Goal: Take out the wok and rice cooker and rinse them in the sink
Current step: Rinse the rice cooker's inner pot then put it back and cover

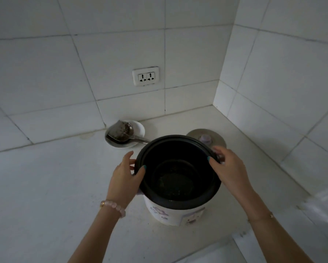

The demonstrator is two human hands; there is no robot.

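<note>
A white rice cooker with a floral print stands on the pale counter, lid off. Its dark inner pot sits tilted in the body, the rim raised above the white shell. My left hand grips the pot's left rim, thumb inside. My right hand grips the right rim, thumb over the edge. The cooker's round lid with a pale knob lies on the counter just behind the pot. No wok or sink is in view.
A white bowl holding a metal ladle with dark residue sits behind the cooker on the left, by the tiled wall. A double socket is on the wall above. The tiled corner closes in on the right.
</note>
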